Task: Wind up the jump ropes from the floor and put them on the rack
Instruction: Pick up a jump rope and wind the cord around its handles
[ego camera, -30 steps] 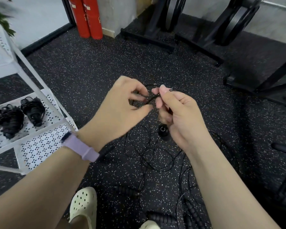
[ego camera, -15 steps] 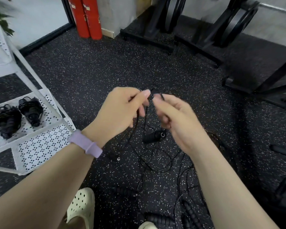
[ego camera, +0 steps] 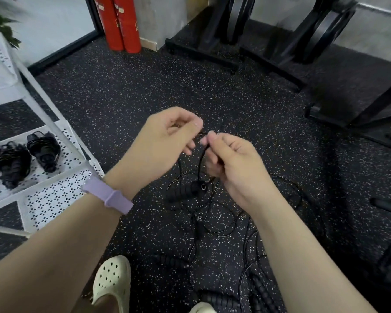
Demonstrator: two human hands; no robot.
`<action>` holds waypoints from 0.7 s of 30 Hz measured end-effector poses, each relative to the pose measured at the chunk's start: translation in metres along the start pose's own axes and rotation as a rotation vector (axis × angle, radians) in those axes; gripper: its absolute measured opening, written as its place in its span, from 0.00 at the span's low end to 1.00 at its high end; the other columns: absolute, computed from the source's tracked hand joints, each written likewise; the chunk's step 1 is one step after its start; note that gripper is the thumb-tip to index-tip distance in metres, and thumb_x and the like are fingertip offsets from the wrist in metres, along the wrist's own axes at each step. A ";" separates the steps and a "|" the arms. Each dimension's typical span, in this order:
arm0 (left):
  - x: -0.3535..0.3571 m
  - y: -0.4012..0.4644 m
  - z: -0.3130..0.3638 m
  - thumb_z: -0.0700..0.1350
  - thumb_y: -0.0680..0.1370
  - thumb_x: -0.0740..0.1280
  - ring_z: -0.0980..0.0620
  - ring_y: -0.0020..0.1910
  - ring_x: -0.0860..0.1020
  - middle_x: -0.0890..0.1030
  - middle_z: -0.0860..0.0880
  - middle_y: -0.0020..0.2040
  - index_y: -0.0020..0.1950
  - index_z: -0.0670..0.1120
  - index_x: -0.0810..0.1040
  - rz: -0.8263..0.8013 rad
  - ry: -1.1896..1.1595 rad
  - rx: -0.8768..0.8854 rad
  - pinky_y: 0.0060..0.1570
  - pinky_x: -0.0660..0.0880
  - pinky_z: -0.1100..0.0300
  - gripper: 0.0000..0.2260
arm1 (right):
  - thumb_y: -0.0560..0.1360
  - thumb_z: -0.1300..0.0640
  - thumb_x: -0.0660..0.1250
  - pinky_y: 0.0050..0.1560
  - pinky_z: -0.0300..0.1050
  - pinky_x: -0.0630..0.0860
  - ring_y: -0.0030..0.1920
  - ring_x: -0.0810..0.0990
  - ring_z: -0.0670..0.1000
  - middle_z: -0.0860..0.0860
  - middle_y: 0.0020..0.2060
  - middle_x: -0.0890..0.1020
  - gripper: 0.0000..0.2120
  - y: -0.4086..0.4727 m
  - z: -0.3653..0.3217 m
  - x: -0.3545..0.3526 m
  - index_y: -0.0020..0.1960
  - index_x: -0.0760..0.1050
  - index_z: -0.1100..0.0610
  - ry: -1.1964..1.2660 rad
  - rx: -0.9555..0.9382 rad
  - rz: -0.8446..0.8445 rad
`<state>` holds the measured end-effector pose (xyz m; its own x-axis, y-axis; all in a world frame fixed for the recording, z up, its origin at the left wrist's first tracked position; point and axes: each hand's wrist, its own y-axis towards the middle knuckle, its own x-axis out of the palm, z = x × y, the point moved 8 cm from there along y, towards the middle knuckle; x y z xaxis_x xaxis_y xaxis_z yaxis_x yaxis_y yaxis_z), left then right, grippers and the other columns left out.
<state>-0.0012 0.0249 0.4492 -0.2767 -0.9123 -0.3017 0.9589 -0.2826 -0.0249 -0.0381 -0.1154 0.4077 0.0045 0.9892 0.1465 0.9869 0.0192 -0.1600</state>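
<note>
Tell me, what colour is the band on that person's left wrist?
Pale purple, a lilac shade. The wristband shows plainly in the head view.

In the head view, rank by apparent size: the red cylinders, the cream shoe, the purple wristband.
1. red cylinders
2. cream shoe, though nearness to the camera inflates it
3. purple wristband
</note>
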 end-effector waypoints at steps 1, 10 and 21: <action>0.003 -0.005 0.003 0.47 0.82 0.66 0.58 0.41 0.82 0.83 0.52 0.45 0.57 0.48 0.81 -0.025 0.045 0.025 0.46 0.80 0.64 0.07 | 0.86 0.56 0.61 0.33 0.42 0.63 0.29 0.64 0.47 0.49 0.28 0.70 0.12 -0.001 -0.005 0.000 0.48 0.77 0.59 0.109 0.006 -0.002; 0.062 -0.016 -0.028 0.55 0.77 0.73 0.66 0.33 0.73 0.77 0.66 0.33 0.48 0.52 0.78 -0.400 0.290 0.018 0.38 0.69 0.68 0.09 | 0.86 0.56 0.58 0.29 0.36 0.61 0.29 0.62 0.44 0.46 0.29 0.66 0.12 -0.004 -0.044 -0.004 0.47 0.74 0.58 0.624 -0.103 0.006; 0.060 -0.003 -0.020 0.50 0.85 0.58 0.47 0.27 0.70 0.74 0.48 0.27 0.42 0.43 0.74 -0.330 -0.112 -0.188 0.38 0.72 0.50 0.16 | 0.78 0.45 0.70 0.65 0.49 0.77 0.60 0.80 0.51 0.52 0.59 0.80 0.25 -0.003 -0.028 -0.034 0.72 0.73 0.52 -0.025 -0.025 0.060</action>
<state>-0.0192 -0.0229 0.4119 -0.5672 -0.8110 -0.1431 0.8091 -0.5164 -0.2804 -0.0372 -0.1529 0.4302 0.0601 0.9918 0.1127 0.9887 -0.0437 -0.1431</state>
